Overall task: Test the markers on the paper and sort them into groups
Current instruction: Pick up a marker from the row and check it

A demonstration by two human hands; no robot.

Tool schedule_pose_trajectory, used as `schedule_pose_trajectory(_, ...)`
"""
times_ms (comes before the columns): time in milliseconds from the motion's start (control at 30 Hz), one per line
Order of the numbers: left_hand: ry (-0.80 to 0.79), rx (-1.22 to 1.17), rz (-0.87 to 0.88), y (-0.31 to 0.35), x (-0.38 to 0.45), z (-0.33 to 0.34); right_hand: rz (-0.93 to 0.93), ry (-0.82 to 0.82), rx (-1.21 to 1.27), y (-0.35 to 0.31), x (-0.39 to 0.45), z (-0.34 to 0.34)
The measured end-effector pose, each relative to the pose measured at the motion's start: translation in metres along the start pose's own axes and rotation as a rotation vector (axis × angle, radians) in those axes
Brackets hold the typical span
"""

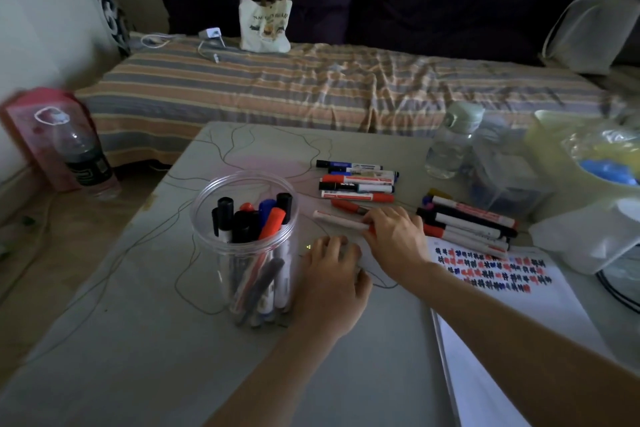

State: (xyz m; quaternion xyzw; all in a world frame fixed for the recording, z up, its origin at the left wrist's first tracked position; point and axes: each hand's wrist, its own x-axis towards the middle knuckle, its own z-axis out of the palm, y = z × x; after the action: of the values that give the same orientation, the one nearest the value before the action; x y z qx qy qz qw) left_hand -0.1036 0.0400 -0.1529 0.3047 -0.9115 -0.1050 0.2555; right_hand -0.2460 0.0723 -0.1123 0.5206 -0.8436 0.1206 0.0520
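My right hand (393, 236) grips a white marker with a red end (337, 219), held low over the table and pointing left. A loose red cap (348, 206) lies just beyond it. My left hand (334, 274) rests on the table beside a clear plastic jar (244, 253) that holds several black, red and blue markers. One group of markers (356, 180) lies side by side behind my hands. A second group (467, 222) lies to the right, above the paper (502, 284), which carries rows of red, blue and black test marks.
Clear water bottles (453, 146) and a plastic bag with yellow and blue items (595, 163) crowd the table's right side. A dark bottle (88, 163) and pink box stand on the floor at left. A striped bed with a tote bag (265, 22) lies behind.
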Motion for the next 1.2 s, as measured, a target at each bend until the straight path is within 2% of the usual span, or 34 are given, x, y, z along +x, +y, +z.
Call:
schedule_pose_trajectory(67,0.007,-0.024,0.027,-0.001,0.001,0.0,0.036,0.062,0.066,0.003,-0.007,-0.011)
schedule_pose_trajectory(167,-0.029,-0.032,0.042,-0.005,0.002,-0.001,0.197,0.161,0.425,0.008,-0.043,-0.035)
schedule_pose_trajectory(233,-0.075,-0.015,0.019,-0.004,0.001,-0.003,0.41,0.095,0.797,0.012,-0.076,-0.046)
schedule_pose_trajectory(300,-0.071,-0.14,-0.013,0.008,-0.001,-0.007,0.634,-0.031,1.157,0.019,-0.107,-0.055)
schedule_pose_trajectory(367,-0.105,-0.376,-0.083,0.035,-0.003,-0.018,0.742,-0.122,1.409,0.027,-0.132,-0.065)
schedule_pose_trajectory(433,-0.236,-0.531,-0.132,0.068,-0.002,-0.031,0.771,-0.134,1.549,0.033,-0.148,-0.076)
schedule_pose_trajectory(633,-0.666,-0.756,-0.142,0.142,-0.013,-0.058,0.802,-0.006,1.771,0.054,-0.181,-0.104)
schedule_pose_trajectory(800,-0.572,-0.621,0.035,0.148,-0.026,-0.054,0.836,0.054,1.66,0.079,-0.202,-0.111)
schedule_pose_trajectory(967,-0.607,-0.396,0.225,0.15,-0.032,-0.042,0.819,0.112,1.596,0.099,-0.218,-0.103)
schedule_pose_trajectory(1100,-0.606,-0.419,0.267,0.158,-0.031,-0.034,0.786,0.148,1.593,0.1,-0.215,-0.1)
schedule_pose_trajectory(1200,-0.547,-0.439,0.297,0.156,-0.028,-0.033,0.692,0.095,1.55,0.096,-0.215,-0.1)
